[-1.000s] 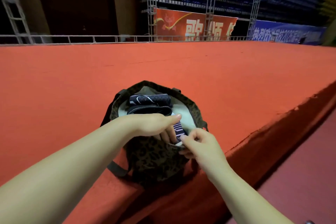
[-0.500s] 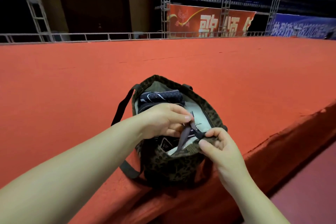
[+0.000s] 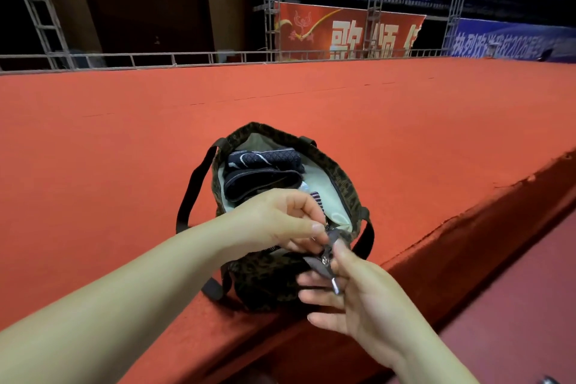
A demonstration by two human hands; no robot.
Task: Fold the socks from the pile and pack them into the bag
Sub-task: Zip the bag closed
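A dark leopard-print bag stands open near the front edge of the red platform. Folded dark navy socks lie inside against the pale lining, and a striped sock shows just beyond my left hand. My left hand hovers over the bag's near rim and pinches the top of a grey strap tab with a snap. My right hand pinches the same tab lower down, in front of the bag. Both hands meet at the near rim. No sock pile is in view.
The red carpeted platform stretches far back to a metal rail. Its front edge drops to a darker red floor at the right. Metal scaffolding and banners stand behind.
The striped sock has gone from my hands into the bag. Both hands have taken hold of the strap tab at the near rim, and my right hand has drawn it toward me.
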